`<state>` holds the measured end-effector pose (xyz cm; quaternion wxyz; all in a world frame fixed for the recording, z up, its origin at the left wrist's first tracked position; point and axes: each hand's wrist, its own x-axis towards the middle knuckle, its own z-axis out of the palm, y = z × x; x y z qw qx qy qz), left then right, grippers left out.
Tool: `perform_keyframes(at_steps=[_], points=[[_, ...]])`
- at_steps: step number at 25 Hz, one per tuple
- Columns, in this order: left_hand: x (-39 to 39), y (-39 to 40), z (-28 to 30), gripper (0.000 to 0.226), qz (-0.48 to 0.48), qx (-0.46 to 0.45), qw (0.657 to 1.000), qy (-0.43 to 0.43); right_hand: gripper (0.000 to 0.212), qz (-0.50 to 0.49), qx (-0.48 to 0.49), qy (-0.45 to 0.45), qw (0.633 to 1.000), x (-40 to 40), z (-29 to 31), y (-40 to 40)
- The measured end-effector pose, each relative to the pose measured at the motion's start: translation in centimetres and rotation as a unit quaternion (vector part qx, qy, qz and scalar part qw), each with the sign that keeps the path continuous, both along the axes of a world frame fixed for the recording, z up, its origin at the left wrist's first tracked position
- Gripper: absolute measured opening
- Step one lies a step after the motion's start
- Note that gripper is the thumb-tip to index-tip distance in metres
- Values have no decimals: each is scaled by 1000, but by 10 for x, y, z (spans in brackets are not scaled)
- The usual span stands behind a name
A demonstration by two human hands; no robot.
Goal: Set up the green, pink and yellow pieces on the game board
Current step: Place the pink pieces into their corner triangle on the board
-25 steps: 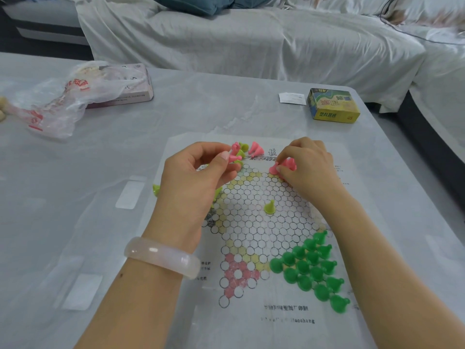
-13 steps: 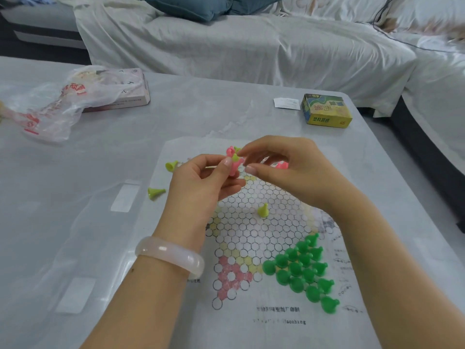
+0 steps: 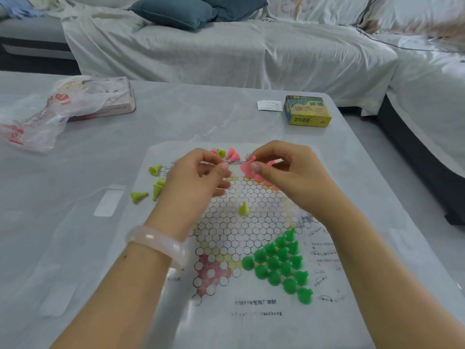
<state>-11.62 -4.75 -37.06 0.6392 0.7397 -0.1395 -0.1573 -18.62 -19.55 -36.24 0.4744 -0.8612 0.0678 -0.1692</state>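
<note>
Head view: a paper game board (image 3: 251,248) lies flat on the bench (image 3: 75,248), with both hands above its far edge. The right hand (image 3: 294,177), at about 1 o'clock from the board's centre, pinches a pink piece (image 3: 247,166) between thumb and forefinger, just over a few other pink pieces (image 3: 264,178) in the board's 12 o'clock corner. The left hand (image 3: 196,182), at 11 o'clock, has its fingers curled with thumb and fingertip together; its grip looks clenched, but whether it holds anything I cannot tell. A pale bangle (image 3: 156,241) sits on that wrist.

Beyond the hands, at 12 o'clock, more pink pieces (image 3: 232,154) and one yellow piece (image 3: 221,152) lie tumbled together on the board's edge. Loose yellow pieces (image 3: 156,182) lie on their sides at 10 o'clock, at the board's left margin and on the bench beside it. A single yellow piece (image 3: 243,209) stands upright near the board's centre. The green pieces (image 3: 279,263) stand in a filled triangle at 5 o'clock.

Farther off, a yellow box (image 3: 307,110) with a white slip (image 3: 269,105) beside it sits at 1 o'clock, and a plastic bag (image 3: 37,117) lies over a pink box (image 3: 113,104) at 10 o'clock. A draped sofa (image 3: 226,54) runs behind the bench.
</note>
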Motion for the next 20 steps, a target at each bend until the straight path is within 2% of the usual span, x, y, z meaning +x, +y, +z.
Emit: perform_keyframes(at_steps=[2,4,5,7,9,10,15,20], points=[[25,-3,-2,7,46,128,984,-119,9,-61,12,-30,998,-5,-3,-13],[58,-11,-4,17,41,226,951,-206,9,-113,22,-47,992,-11,-8,-24],[73,-17,-7,23,6,283,929,-239,8,-129,27,-49,990,-14,-10,-28],[97,-29,-9,32,-97,400,864,-290,8,-151,32,-50,987,-19,-13,-35],[109,-39,-12,32,-164,455,817,-314,8,-167,36,-54,984,-23,-15,-42],[111,-43,-16,30,-175,460,809,-322,6,-173,40,-55,983,-24,-15,-45],[111,-51,-31,11,-101,399,850,-329,3,-180,39,-43,982,-27,-23,-52],[110,-30,-30,10,-36,356,886,-293,6,-218,41,-22,975,-35,-31,-59]])
